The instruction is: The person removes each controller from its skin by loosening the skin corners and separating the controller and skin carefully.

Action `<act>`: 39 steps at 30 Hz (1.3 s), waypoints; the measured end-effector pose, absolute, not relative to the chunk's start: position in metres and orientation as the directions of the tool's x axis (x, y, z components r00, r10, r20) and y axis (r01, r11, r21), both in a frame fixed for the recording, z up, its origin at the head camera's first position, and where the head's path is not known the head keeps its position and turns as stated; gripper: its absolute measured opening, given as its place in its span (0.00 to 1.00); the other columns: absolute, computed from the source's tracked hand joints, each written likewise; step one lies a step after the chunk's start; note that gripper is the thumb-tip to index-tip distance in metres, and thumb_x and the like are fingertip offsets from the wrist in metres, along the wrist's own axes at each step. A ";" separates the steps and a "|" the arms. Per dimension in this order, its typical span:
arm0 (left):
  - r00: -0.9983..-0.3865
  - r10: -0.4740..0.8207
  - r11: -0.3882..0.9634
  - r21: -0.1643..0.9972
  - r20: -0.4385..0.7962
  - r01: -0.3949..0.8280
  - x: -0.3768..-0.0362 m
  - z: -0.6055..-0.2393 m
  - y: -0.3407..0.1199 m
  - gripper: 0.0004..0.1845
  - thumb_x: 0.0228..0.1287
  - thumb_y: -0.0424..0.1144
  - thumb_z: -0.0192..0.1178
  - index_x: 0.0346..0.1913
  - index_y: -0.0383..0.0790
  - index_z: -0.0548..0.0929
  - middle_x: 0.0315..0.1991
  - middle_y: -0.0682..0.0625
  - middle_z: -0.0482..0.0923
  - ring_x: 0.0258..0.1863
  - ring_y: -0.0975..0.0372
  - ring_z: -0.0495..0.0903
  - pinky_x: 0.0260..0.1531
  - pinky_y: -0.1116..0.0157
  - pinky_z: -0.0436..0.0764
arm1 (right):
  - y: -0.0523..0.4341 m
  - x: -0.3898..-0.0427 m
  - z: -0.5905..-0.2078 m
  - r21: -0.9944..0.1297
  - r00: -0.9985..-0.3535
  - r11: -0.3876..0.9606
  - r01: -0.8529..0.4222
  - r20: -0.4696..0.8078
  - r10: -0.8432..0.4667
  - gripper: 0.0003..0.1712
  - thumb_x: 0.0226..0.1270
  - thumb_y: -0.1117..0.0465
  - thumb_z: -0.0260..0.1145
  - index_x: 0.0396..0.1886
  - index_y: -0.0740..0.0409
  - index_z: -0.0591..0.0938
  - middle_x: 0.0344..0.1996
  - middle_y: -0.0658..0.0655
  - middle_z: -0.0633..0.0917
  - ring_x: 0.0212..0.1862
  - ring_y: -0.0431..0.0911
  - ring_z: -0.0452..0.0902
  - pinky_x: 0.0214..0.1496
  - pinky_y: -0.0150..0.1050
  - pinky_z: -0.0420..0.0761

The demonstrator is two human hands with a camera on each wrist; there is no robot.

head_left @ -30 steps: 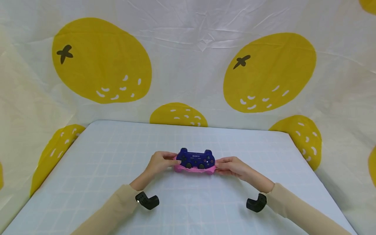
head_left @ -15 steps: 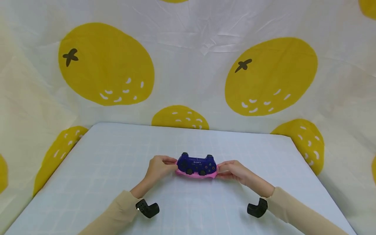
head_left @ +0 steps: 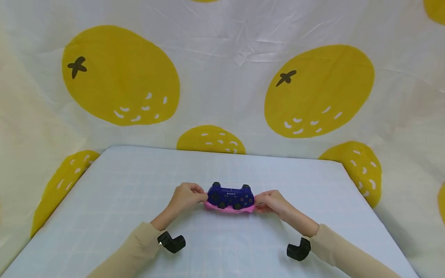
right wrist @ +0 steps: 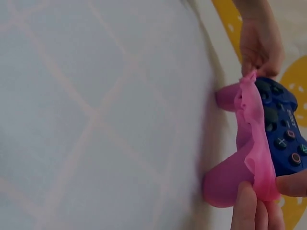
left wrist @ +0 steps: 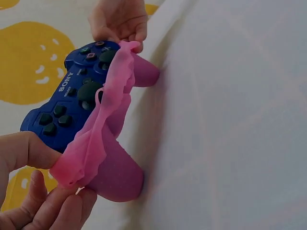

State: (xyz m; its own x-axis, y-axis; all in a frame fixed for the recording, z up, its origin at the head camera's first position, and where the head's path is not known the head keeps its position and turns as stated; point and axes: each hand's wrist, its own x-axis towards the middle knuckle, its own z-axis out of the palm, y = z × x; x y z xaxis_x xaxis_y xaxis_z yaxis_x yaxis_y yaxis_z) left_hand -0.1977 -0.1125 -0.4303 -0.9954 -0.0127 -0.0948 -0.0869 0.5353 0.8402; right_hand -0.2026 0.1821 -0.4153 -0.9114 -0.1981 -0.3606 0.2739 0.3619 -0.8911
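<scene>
We find the controller in the sleeve, contact with the table unclear. Left hand at nine o'clock and right hand at three pinch its rim. The left thumb has quit the controller's face; both grips now bear on the sleeve.

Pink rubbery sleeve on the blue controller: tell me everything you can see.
The pink, rubbery-looking sleeve looks thin, with two rounded grip pockets and a wavy, bunched rim. It covers the lower side of the blue plastic game controller, leaving buttons and sticks bare. The left hand pinches one end of the rim, the right hand the other. The pockets point down toward the pale checked tabletop; whether they touch it, I can't tell.
</scene>
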 end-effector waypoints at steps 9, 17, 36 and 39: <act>-0.984 -0.017 0.350 0.921 -0.176 -0.171 -0.199 -0.441 -0.113 0.08 0.48 0.36 0.67 0.34 0.39 0.86 0.22 0.52 0.84 0.21 0.65 0.80 0.26 0.69 0.78 | 0.176 -0.199 -0.419 -0.901 -0.947 0.364 0.238 -0.298 -0.119 0.10 0.56 0.65 0.65 0.33 0.70 0.85 0.25 0.53 0.87 0.27 0.40 0.82 0.32 0.34 0.84; -0.995 -0.017 0.401 0.911 -0.101 -0.100 -0.198 -0.442 -0.108 0.09 0.46 0.33 0.67 0.35 0.39 0.85 0.19 0.52 0.82 0.18 0.65 0.77 0.21 0.69 0.75 | 0.178 -0.197 -0.422 -0.908 -0.955 0.345 0.237 -0.283 -0.091 0.07 0.56 0.65 0.65 0.28 0.67 0.85 0.23 0.51 0.86 0.26 0.40 0.81 0.32 0.33 0.84; -0.977 -0.031 0.363 0.909 -0.210 -0.207 -0.204 -0.445 -0.111 0.08 0.48 0.33 0.66 0.34 0.37 0.87 0.19 0.50 0.83 0.17 0.64 0.79 0.23 0.68 0.80 | 0.178 -0.199 -0.433 -0.928 -0.960 0.302 0.221 -0.261 -0.099 0.07 0.55 0.66 0.65 0.27 0.66 0.86 0.23 0.50 0.86 0.26 0.38 0.80 0.33 0.33 0.83; -0.975 -0.031 0.352 0.911 -0.219 -0.216 -0.203 -0.447 -0.111 0.08 0.49 0.32 0.66 0.35 0.36 0.87 0.20 0.50 0.83 0.17 0.64 0.79 0.23 0.68 0.80 | 0.180 -0.198 -0.434 -0.928 -0.960 0.302 0.218 -0.260 -0.104 0.07 0.55 0.66 0.64 0.27 0.66 0.86 0.24 0.49 0.86 0.25 0.37 0.79 0.33 0.32 0.83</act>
State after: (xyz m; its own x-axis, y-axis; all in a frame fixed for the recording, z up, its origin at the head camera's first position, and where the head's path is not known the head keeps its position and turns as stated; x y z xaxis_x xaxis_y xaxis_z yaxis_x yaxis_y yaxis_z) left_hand -0.2032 -0.1109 -0.4466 -0.9752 -0.0306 -0.2194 -0.2159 0.3524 0.9106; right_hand -0.1981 0.1796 -0.4344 -0.9600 -0.1042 -0.2599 0.2184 0.3019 -0.9280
